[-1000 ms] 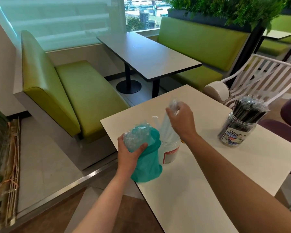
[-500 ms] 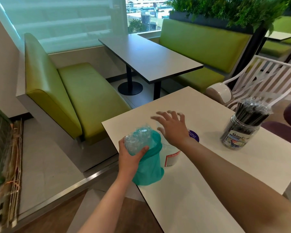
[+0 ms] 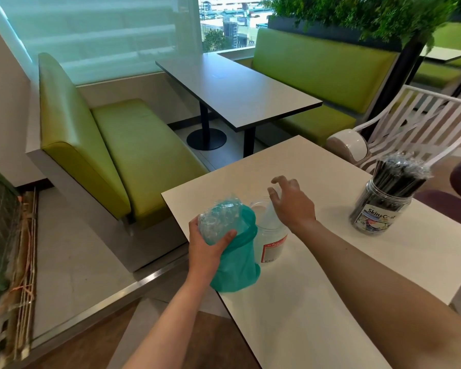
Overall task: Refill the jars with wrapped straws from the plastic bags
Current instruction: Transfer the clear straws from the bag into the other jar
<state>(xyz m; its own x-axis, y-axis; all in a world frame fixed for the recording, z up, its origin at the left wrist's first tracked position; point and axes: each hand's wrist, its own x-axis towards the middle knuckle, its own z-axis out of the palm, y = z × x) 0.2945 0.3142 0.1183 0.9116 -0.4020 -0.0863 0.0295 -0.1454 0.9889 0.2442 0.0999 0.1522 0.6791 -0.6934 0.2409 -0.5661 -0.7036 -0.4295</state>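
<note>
The far jar [image 3: 383, 206], at 2 o'clock on the table [image 3: 330, 302], is full of straws. The near jar [image 3: 270, 243] looks nearly empty. The left hand [image 3: 205, 243] grips the bag [image 3: 232, 251] just beside it; the right hand [image 3: 290, 203] hovers above it, fingers loosely spread, holding nothing.

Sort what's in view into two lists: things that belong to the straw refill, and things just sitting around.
Job:
teal plastic bag of wrapped straws, gripped by left hand
clear plastic jar with red-edged label, under right hand
clear labelled jar of dark straws

Around:
white slatted chair
grey table
</note>
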